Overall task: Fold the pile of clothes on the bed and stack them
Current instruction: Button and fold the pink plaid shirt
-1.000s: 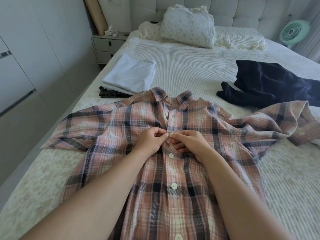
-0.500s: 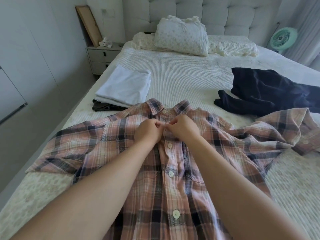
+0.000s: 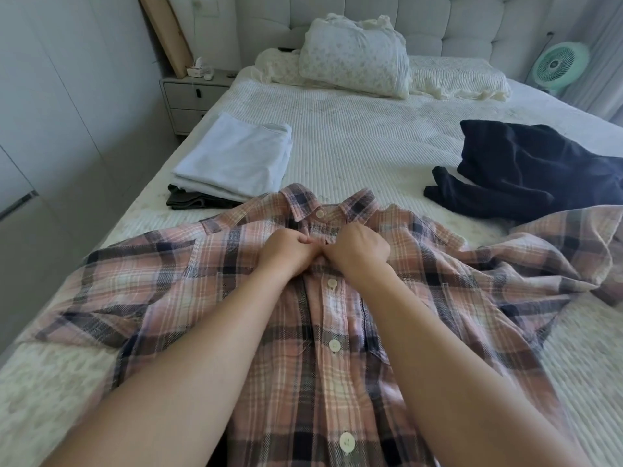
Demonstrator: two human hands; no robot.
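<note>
Plaid shirt (image 3: 337,332) spread face-up on near bed (image 3: 354,146), flat for buttoning before fold. My left hand (image 3: 286,252) and right hand (image 3: 357,251) pinch placket below collar. Folded stack (image 3: 232,160) far left; dark garment (image 3: 539,170) right, waiting.

Plaid shirt spread on the bed, other clothes around it

A pink, white and dark plaid shirt (image 3: 263,298) lies front-up on the bed (image 3: 364,139), collar toward the headboard, sleeves spread to both sides, several buttons done up along its front. Beyond its left shoulder sits a small stack: a folded white garment (image 3: 236,156) on top of a folded dark one (image 3: 188,200). Off to the right lies a rumpled dark navy garment (image 3: 532,166), unfolded.
</note>
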